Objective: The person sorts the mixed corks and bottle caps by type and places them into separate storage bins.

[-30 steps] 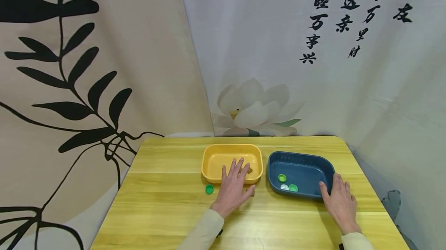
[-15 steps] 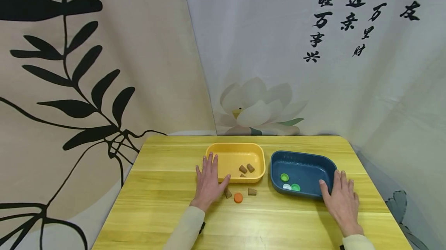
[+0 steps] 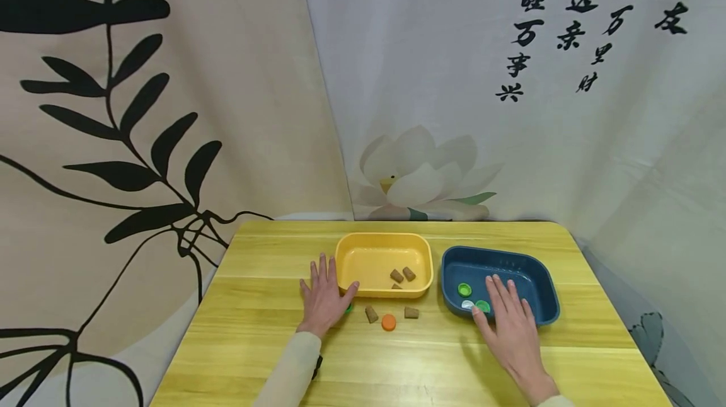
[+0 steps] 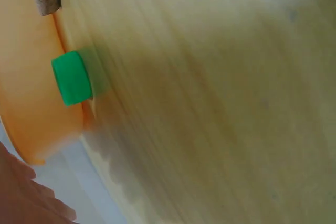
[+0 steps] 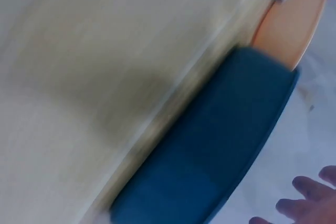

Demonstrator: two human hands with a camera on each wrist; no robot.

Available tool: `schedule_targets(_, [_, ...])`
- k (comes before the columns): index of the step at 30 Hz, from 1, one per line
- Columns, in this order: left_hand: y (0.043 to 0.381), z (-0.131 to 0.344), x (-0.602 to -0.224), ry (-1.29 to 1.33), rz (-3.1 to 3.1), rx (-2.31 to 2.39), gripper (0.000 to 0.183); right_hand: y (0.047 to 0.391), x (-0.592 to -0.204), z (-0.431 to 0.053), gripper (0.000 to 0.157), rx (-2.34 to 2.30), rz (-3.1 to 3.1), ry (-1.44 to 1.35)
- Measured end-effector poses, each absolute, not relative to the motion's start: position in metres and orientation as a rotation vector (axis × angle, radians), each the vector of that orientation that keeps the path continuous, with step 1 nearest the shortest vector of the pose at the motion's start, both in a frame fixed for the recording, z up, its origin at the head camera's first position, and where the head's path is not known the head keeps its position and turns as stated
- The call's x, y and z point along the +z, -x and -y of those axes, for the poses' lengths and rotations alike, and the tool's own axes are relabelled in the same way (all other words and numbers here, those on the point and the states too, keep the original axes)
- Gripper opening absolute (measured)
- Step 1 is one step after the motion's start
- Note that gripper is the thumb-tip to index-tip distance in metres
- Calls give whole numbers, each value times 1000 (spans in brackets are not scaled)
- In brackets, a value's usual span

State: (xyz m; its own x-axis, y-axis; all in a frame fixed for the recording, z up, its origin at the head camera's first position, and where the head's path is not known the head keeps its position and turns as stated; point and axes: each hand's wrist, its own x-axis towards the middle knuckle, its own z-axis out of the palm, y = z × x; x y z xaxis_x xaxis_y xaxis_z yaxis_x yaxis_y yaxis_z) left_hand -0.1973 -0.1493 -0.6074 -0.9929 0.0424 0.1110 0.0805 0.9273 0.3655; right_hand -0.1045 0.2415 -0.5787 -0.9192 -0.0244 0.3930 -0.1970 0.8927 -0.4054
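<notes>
My left hand [image 3: 323, 293] lies flat on the table with fingers spread, just left of the yellow tray [image 3: 363, 246], its thumb by the tray's front left corner. A green cap [image 4: 72, 77] sits beside that corner, mostly hidden by the hand in the head view. My right hand [image 3: 510, 322] reaches over the front rim of the blue tray [image 3: 544, 281], fingers straight, above the green and white caps [image 3: 465, 289] inside. Corks [image 3: 401, 275] lie in the yellow tray. Two corks [image 3: 371, 314] and an orange cap [image 3: 388, 322] lie in front of it.
The wooden table [image 3: 255, 344] stands against hanging printed cloths on the left, back and right. The blue tray stands close to the table's right edge. The right wrist view is blurred and shows the blue tray's side [image 5: 210, 156].
My left hand has slid from over the yellow tray to its left side, uncovering corks and the orange cap. My right hand has moved left from the blue tray's right corner over its front rim.
</notes>
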Motion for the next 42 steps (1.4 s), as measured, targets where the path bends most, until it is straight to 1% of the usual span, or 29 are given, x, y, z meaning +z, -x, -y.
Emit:
schedule_targets(9, [198, 150, -611, 93, 3007, -572, 100, 92, -584, -190, 70, 589, 2604, -421])
schedule_targets(17, [200, 151, -617, 102, 3009, -612, 98, 93, -591, -161, 67, 561, 2650, -570])
schedule_targets(22, [202, 151, -613, 115, 3003, -656, 97, 96, -594, -148, 68, 616, 2775, -580])
schedule_targets(28, [204, 149, -609, 119, 3010, -676, 101, 101, -601, -136, 65, 620, 2848, -565])
schedule_targets(35, [207, 147, -609, 111, 3034, -661, 105, 109, -608, -128, 67, 504, 2895, -511])
schedule_targets(42, [208, 147, -611, 100, 3039, -658, 108, 118, -610, -122, 63, 418, 2944, -434])
